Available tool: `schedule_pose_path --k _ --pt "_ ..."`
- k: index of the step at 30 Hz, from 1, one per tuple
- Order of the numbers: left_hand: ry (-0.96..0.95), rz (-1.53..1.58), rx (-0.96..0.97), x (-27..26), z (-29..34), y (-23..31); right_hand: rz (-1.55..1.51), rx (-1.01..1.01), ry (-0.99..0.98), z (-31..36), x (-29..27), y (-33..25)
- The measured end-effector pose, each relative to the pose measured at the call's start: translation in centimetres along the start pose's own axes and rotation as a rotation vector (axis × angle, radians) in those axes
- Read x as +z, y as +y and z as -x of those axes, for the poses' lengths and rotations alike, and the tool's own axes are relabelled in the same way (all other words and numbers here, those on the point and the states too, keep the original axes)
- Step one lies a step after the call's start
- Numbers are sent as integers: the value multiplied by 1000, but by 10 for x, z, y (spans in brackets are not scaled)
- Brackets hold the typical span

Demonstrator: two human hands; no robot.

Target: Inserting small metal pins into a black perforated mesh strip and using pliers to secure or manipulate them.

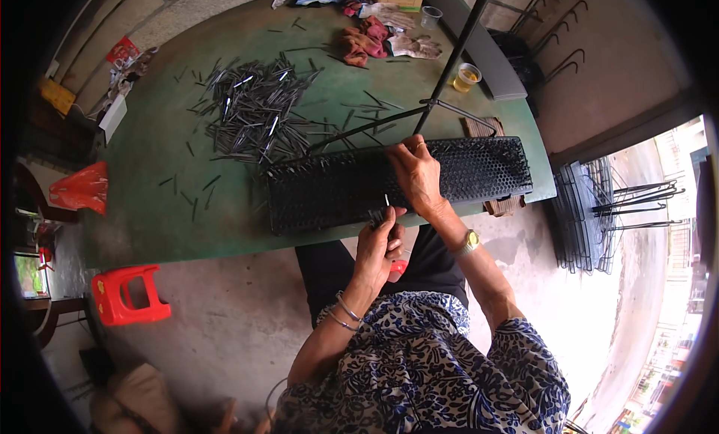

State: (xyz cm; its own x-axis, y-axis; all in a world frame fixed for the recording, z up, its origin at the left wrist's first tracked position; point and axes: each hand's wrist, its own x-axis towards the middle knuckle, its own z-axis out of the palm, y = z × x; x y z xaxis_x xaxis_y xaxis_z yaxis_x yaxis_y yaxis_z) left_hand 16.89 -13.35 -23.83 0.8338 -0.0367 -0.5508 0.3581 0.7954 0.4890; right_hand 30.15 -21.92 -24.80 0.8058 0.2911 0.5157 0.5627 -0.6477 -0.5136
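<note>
Head camera view shows a long black honeycomb tray [479, 168] lying along the near edge of the tabletop [157, 217], directly under the right grip [401, 154] and just beyond the left grip [383, 218]. The right grip reaches over the tray's middle, its fingers bent together and pointing down at the far part of the tray; whether they pinch anything cannot be told. The left grip is closed around a small bunch of dark strips [376, 217], held just in front of the tray's near side, with one bright, thin end pointing up.

The tray is rectangular, its top covered in rows of small holes, and short dark pieces bristle along its far edge, most thickly toward the left. Its right end lies over brown cardboard [505, 206]. Beyond its left half spreads a loose heap of slim strips [258, 112], black to dark grey, some glinting white, crossing at all angles, with strays around it on the green surface. A black metal frame [456, 56] rises behind the tray.
</note>
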Motion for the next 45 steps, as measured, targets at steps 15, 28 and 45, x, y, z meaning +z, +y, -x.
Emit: schedule_pose_path --k 15,28,45 --pt "-46 -28 5 6 -5 -11 -778 376 -639 14 -66 -8" --pt "-102 -14 36 1 -8 -12 -195 34 90 -5 -7 16" --pt "-83 -44 63 10 -5 -8 -65 26 -116 2 -20 9"
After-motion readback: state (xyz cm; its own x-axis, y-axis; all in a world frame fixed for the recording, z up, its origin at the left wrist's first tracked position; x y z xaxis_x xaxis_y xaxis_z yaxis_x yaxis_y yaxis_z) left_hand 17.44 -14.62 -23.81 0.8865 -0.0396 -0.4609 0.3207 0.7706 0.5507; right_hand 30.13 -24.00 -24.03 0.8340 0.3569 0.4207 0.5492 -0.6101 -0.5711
